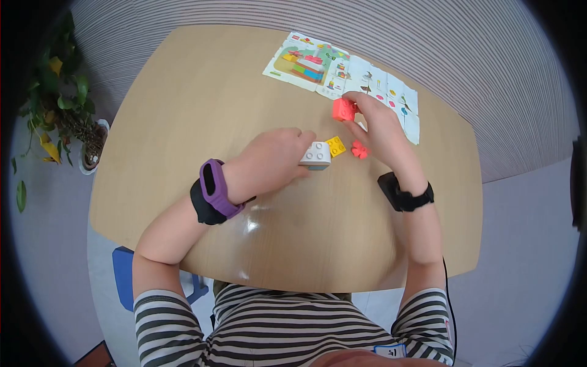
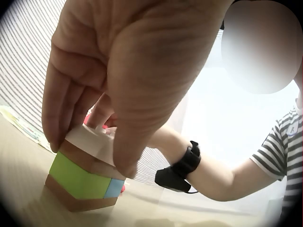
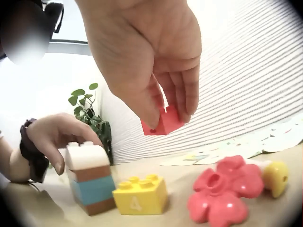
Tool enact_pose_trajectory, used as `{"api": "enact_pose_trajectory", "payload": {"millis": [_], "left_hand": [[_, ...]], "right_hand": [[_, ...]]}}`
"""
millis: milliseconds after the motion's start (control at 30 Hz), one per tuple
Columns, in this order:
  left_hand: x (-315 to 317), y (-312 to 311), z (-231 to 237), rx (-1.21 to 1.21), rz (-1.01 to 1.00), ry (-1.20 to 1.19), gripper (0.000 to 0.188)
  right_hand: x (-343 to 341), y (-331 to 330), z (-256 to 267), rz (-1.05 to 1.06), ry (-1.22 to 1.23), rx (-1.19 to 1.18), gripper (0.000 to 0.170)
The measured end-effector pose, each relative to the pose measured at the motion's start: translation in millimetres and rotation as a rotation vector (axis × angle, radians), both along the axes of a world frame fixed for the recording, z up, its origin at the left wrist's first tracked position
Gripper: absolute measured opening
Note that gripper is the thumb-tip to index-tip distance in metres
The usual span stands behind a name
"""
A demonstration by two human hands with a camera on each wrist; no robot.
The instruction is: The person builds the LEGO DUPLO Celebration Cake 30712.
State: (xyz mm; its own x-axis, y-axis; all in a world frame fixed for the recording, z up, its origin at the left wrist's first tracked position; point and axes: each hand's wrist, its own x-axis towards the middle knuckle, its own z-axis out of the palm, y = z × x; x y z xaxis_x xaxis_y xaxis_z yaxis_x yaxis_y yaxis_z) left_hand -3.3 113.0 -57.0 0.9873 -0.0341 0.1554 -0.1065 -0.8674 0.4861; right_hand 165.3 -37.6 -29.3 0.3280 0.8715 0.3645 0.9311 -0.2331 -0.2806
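A stack of toy bricks (image 3: 92, 189) stands on the table, with a rounded white brick on top and brown, blue and green layers below. My left hand (image 1: 272, 160) grips its upper part, thumb on one side and fingers on the other. In my right hand (image 1: 382, 129) a red brick (image 3: 163, 122) is pinched between thumb and fingers, held up above the table in the right wrist view. A yellow brick (image 3: 140, 195) marked with a 4 lies right beside the stack. Nearby is a red flower piece (image 3: 225, 191), and behind it a small yellow-and-white piece (image 3: 276, 178).
An unfolded instruction sheet (image 1: 306, 64) with brick pictures lies along the far edge of the wooden table (image 1: 183, 92). A ribbed wall (image 1: 428, 49) rises behind it. On the left stands a potted plant (image 1: 61, 98); a blue chair (image 1: 122, 275) shows below the table.
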Motion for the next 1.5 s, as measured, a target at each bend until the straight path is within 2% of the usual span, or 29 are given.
{"api": "enact_pose_trajectory", "payload": {"millis": [133,400,1500], "left_hand": [[-2,4,13,-0.080,0.064,-0.058,0.047],[-1,4,18,-0.074,0.022,-0.150,0.032],[2,0,6,-0.052,0.040,-0.190,0.031]], "right_hand": [[-32,-11,2,0.123,0.089,0.095,0.034],[-50,-9,-7,0.278,0.122,0.121,0.035],[-42,-12,-15,0.264,0.169,0.134,0.031]]}}
